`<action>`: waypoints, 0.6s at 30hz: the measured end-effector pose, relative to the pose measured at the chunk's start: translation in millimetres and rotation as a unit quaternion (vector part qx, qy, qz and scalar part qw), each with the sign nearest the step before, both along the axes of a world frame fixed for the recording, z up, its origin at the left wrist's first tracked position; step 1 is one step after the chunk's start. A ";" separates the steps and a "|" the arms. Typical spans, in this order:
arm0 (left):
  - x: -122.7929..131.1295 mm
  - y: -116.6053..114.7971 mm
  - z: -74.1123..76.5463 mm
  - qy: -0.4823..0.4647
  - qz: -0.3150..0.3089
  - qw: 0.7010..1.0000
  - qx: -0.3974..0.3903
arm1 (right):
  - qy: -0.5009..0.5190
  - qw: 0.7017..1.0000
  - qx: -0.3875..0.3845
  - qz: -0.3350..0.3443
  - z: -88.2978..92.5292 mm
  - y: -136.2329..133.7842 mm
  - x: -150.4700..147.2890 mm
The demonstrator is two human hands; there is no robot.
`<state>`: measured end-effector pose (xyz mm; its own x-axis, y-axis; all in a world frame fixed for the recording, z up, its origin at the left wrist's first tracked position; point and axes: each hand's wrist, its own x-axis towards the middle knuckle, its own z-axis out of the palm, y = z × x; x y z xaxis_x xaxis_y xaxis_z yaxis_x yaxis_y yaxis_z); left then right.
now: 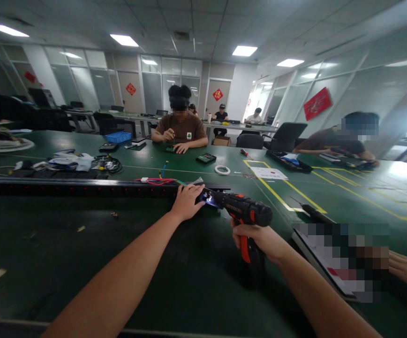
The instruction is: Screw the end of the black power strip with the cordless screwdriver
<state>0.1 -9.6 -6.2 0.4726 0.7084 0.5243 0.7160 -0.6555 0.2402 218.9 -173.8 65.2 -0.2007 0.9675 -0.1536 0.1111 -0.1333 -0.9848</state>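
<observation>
Mid-frame, the right hand (256,238) grips a power drill (250,210) by the black bar (84,188); work seems unfinished. The left hand (187,202) rests there, grip unclear; red wires (161,180) look unsecured

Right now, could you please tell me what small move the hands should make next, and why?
I would probably nudge the power drill into line with the right end of the black bar: the right hand grips the drill, which points toward that end near the left hand, itself resting at the bar, and whether the drill's tip makes contact is hard to tell.
</observation>
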 end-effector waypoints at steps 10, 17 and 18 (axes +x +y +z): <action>0.1 0.9 -0.1 -0.001 0.002 1.000 -0.003 | 0.001 1.000 -0.008 -0.006 2.1 -0.7 -0.3; 0.5 1.6 -1.8 -0.001 0.001 1.000 0.005 | -0.002 1.000 0.008 0.003 0.3 0.3 -0.1; 0.5 1.9 -2.1 -0.001 0.001 1.000 0.007 | -0.004 1.000 0.012 0.001 0.3 -0.2 -0.3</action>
